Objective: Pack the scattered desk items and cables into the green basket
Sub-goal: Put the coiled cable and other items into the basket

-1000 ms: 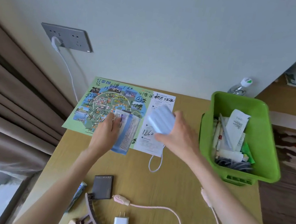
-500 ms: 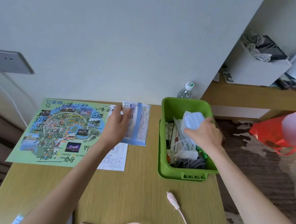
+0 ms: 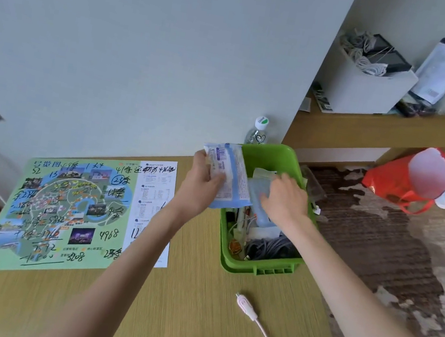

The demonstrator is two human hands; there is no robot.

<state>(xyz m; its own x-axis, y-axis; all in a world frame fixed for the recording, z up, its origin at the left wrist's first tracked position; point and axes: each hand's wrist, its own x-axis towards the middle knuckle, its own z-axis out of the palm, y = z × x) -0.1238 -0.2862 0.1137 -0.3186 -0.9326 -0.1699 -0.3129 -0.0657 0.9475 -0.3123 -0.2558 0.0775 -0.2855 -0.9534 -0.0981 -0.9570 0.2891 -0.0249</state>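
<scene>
The left hand (image 3: 201, 185) is the one that matters here. It grips a flat blue-and-white packet (image 3: 228, 178) by its left edge, thumb on the printed face and fingers curled behind. The packet tilts, its long axis running from up beyond the knuckles down toward the right hand (image 3: 286, 201), and its lower end overhangs the left wall of the green basket (image 3: 254, 269). The basket sits just to the right of that hand, so I'd guess a short tip down and rightward would drop the packet in. The right hand is down inside the basket, wrist bent, fingers spread fairly straight and pressing on a pale blue pouch (image 3: 258, 194). A pink cable (image 3: 245, 309) lies on the desk (image 3: 191, 323) between the forearms, not yet packed.
</scene>
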